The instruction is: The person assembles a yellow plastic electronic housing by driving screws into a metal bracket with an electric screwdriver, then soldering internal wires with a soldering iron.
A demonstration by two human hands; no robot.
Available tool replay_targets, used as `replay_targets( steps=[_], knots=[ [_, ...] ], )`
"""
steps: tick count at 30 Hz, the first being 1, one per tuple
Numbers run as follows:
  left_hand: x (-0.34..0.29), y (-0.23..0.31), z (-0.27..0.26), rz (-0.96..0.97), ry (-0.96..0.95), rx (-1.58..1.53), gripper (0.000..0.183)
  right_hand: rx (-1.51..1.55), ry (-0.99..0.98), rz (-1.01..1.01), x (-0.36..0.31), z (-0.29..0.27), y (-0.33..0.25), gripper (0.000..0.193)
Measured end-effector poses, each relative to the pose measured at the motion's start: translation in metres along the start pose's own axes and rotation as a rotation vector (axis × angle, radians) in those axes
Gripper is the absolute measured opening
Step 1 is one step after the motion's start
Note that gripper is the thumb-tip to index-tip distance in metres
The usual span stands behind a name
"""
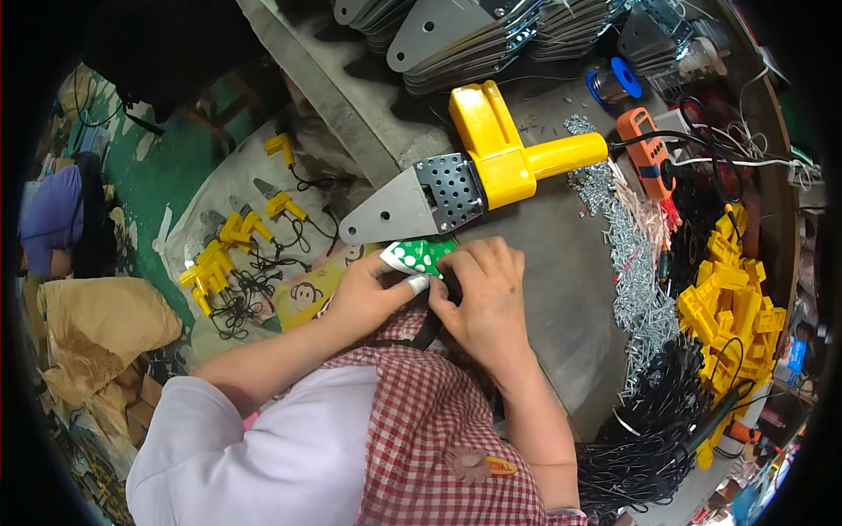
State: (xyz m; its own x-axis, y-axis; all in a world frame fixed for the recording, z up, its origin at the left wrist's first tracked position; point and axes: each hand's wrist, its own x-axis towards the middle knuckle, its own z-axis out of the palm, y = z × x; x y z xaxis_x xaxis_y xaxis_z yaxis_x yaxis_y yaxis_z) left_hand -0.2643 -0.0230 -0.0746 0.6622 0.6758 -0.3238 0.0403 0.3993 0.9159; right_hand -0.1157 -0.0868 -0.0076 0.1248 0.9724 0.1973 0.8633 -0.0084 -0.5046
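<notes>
Close in front of my body, both hands hold a small green piece with white dots and a white edge [419, 256]; its kind is not clear. My left hand [373, 294] grips its left side, and the thumb has a whitish wrap on it. My right hand [484, 294] pinches its right end with fingers curled. Just beyond my hands lies a plastic pipe welder [513, 167], with a yellow body and handle, a perforated metal guard and a grey pointed plate. Its black cord runs off to the right.
Stacked grey metal plates [438, 39] stand at the far edge. To the right are a blue solder spool [616, 81], an orange socket strip [647, 153], heaped screws [645, 298], yellow plastic housings [732, 298] and black cords [653, 421]. Several yellow pipe welders [232, 232] lie on sheeting at left.
</notes>
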Motion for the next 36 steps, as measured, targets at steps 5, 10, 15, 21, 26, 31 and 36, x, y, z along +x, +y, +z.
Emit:
replay_targets(
  steps=[5,10,15,21,26,31,36],
  knots=[
    [0.0,0.005,0.001,0.117,-0.011,0.14,0.024,0.021,-0.034,-0.026,0.0,-0.001,0.005,0.015],
    [0.0,0.002,0.001,0.141,0.02,0.201,0.021,-0.019,-0.051,-0.052,0.001,-0.002,0.005,0.015],
    [0.001,0.001,0.003,0.179,0.067,0.253,0.026,-0.036,-0.051,-0.061,0.002,-0.002,0.006,0.016],
    [0.001,0.01,-0.001,0.201,0.074,0.427,0.026,0.003,-0.078,-0.08,0.006,-0.006,0.006,0.017],
    [0.016,0.079,-0.036,-0.09,-0.574,1.185,0.025,0.251,-0.013,0.051,0.019,-0.023,0.017,0.014],
    [0.034,0.113,-0.017,0.83,-0.175,1.07,0.031,0.11,0.332,0.133,0.081,-0.062,0.049,0.013],
    [0.071,0.083,-0.01,0.807,-0.153,1.01,0.034,-0.212,0.105,-0.05,0.111,-0.057,0.067,0.008]
  ],
)
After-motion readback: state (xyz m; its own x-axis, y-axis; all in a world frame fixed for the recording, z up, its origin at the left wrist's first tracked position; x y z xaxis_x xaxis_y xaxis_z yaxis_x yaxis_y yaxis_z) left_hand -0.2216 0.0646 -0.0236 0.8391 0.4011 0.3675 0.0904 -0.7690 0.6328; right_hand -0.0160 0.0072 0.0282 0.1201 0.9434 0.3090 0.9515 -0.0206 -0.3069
